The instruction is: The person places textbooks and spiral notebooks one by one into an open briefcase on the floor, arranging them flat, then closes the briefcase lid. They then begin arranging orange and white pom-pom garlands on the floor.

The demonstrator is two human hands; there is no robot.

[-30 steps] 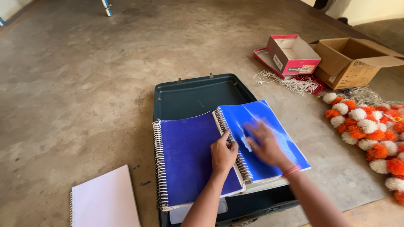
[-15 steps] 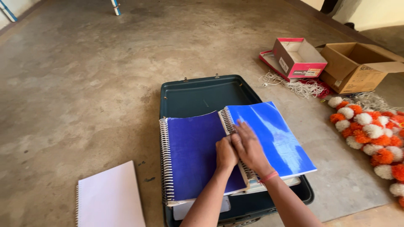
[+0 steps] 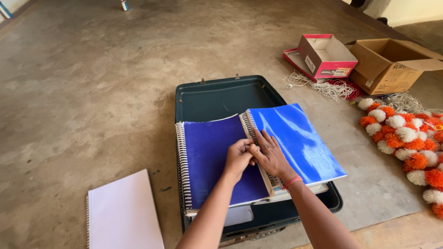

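My left hand [image 3: 238, 157] is curled into a loose fist on the dark blue spiral notebook [image 3: 217, 161], fingertips pinching at its right edge, where it meets the wire binding of the bright blue notebook [image 3: 297, 140]. My right hand [image 3: 271, 157] lies flat with the fingers spread across that same binding, pressing it down so the book stays put while the other hand works at the seam (the two covers overlap a little there). Both notebooks rest side by side on top of the open dark green case [image 3: 217, 97], which lies on the concrete floor [image 3: 92, 83] and serves as my surface. A white spiral pad [image 3: 122, 214] lies apart on the floor to my left; an orange and white pom-pom garland [image 3: 406, 138] and two open cardboard boxes [image 3: 360, 57] sit off to my right.
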